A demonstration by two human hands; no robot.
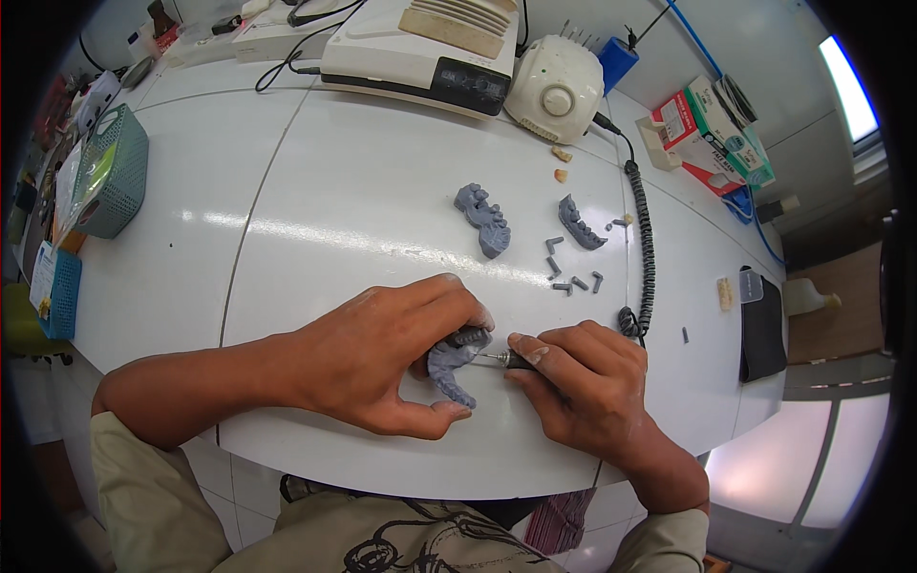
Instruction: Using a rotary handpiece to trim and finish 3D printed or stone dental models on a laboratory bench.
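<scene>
Near the table's front edge my left hand (382, 349) grips a grey dental arch model (447, 365), fingers over its far end and thumb by its near tip. My right hand (590, 377) is closed around a dental handpiece (517, 361) with a dark body and metal nose. Its thin bit points left and meets, or nearly meets, the model's inner side; contact is too small to tell. Beyond the hands lie a grey model (484, 222) and a smaller curved grey model piece (580, 224). Several small grey pegs (580, 284) are scattered nearer to me.
A cream control box (554, 91) with a knob stands at the back, its coiled black cord (646, 248) running down the right. Beside it is a large white machine (420, 57). Green baskets (117, 172) line the left; a black pouch (762, 329) and boxes (707, 134) sit right.
</scene>
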